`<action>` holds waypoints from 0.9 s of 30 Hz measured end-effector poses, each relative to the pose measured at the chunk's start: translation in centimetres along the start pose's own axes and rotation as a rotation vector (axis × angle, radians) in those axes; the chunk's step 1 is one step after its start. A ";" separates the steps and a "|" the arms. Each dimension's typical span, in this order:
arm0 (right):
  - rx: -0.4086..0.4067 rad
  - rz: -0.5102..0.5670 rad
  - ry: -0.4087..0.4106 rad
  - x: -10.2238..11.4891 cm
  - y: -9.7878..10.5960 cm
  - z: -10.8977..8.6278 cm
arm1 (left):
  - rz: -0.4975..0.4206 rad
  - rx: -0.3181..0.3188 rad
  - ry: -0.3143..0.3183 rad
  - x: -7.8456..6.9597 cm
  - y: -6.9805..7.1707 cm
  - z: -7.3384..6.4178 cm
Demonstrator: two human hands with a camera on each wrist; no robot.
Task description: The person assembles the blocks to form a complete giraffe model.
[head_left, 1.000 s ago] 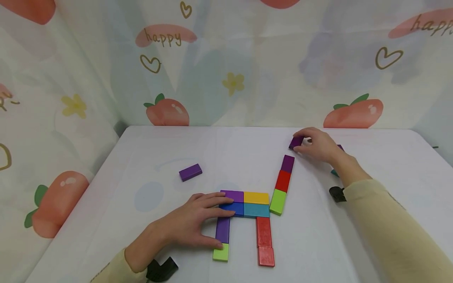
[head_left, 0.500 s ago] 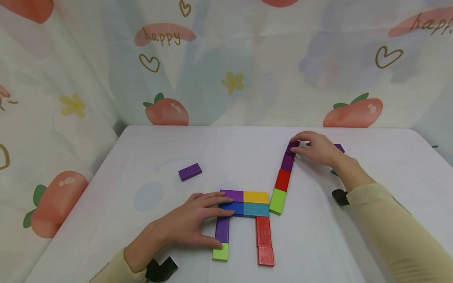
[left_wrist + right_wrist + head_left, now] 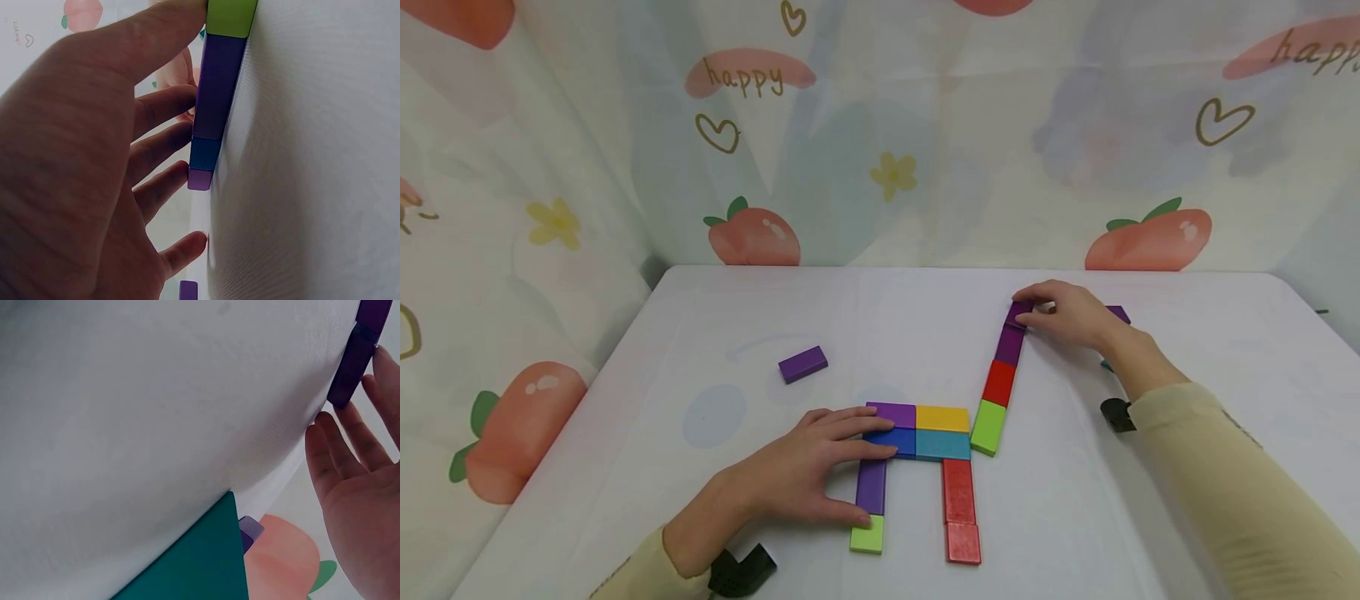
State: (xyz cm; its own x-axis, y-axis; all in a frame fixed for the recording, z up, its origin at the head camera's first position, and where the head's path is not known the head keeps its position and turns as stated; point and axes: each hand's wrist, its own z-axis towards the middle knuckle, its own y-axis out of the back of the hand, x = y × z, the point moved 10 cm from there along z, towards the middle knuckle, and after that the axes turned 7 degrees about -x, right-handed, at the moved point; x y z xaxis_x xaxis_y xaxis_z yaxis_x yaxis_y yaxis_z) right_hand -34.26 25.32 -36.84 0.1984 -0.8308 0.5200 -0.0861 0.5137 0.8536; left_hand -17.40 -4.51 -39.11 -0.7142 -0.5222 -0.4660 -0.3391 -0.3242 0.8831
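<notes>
My right hand [image 3: 1070, 317] pinches a dark purple block [image 3: 1017, 312] between thumb and fingers at the far end of a slanted row. Below it in that row lie another purple block [image 3: 1010, 345], a red block [image 3: 998, 383] and a lime green block [image 3: 988, 427]. The fairly straight fingers of my left hand [image 3: 797, 475] rest on a blue block [image 3: 904, 442] and a violet block [image 3: 898, 414], its thumb on a lime block [image 3: 867, 540]. Beside these lie a yellow block [image 3: 943, 418] and a teal block [image 3: 943, 445]. Two red blocks [image 3: 958, 492] form a strip below.
A loose purple block [image 3: 803, 365] lies at the left of the white table [image 3: 625, 433]. Partly behind my right arm are another purple block [image 3: 1118, 313] and a teal piece [image 3: 200, 556], triangular in the right wrist view. A printed curtain [image 3: 970, 200] hangs behind the table.
My right hand has brought the dark purple block down and slightly left, against the far end of the slanted row. The left hand has stayed in place.
</notes>
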 end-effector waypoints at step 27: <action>-0.047 -0.035 -0.054 -2.1 3.1 -1.3 | -0.011 -0.002 -0.006 0.1 -0.1 0.0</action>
State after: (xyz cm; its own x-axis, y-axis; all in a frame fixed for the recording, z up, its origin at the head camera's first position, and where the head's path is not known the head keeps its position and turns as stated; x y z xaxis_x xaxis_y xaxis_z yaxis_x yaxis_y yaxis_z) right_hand -33.71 28.92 -35.32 0.1470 -0.8580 0.4921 -0.0343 0.4928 0.8695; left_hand -17.38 -4.54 -39.23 -0.7141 -0.5140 -0.4753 -0.3459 -0.3313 0.8778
